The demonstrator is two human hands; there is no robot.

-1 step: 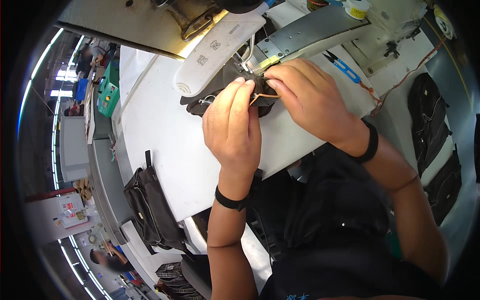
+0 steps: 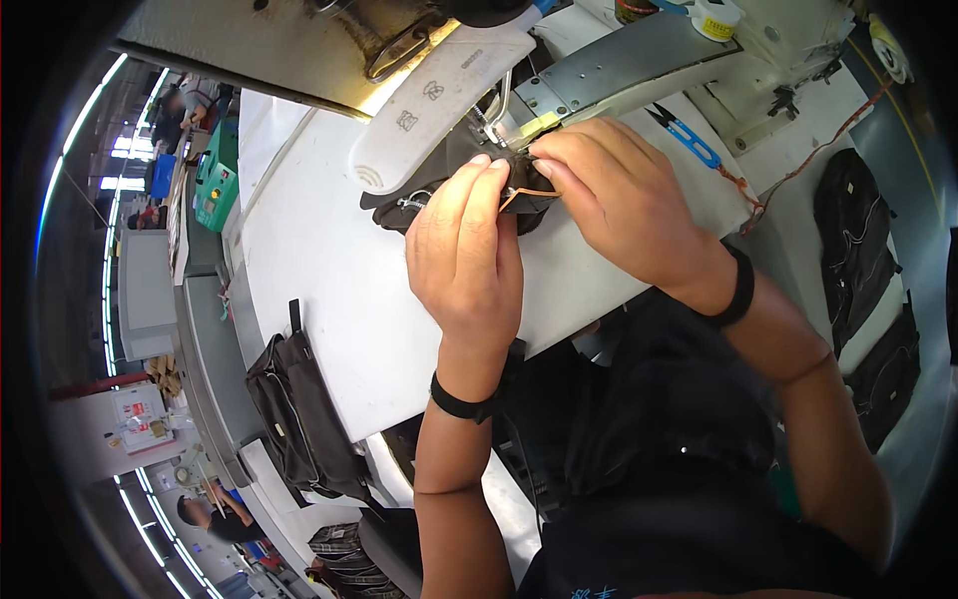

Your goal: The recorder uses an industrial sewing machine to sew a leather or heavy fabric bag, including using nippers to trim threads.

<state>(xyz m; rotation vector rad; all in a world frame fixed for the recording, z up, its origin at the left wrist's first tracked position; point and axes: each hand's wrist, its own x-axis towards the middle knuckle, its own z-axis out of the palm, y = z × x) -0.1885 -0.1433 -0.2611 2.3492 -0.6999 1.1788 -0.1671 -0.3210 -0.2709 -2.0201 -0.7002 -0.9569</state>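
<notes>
Both hands are at a dark fabric bag piece (image 2: 387, 212) lying bunched by the needle area of a sewing machine (image 2: 439, 105). My left hand (image 2: 464, 245) presses on the piece, its fingers together and their tips on the cloth just below the presser foot (image 2: 494, 132). On the other side, my right hand (image 2: 619, 200) pinches the piece's edge between thumb and fingers, close to the foot. A thin orange-brown strip (image 2: 534, 192) sticks out between the two hands. A silvery zipper part (image 2: 411, 202) shows left of my left fingers. The cloth under the fingertips is hidden.
Blue thread snips (image 2: 689, 138) lie on the white table (image 2: 329, 270), right of my right hand. A dark bag (image 2: 304, 424) rests at the table's left edge; more dark bags (image 2: 853, 250) are at right. A small yellow-labelled pot (image 2: 715, 18) stands on the machine. Another person (image 2: 225, 514) sits far left.
</notes>
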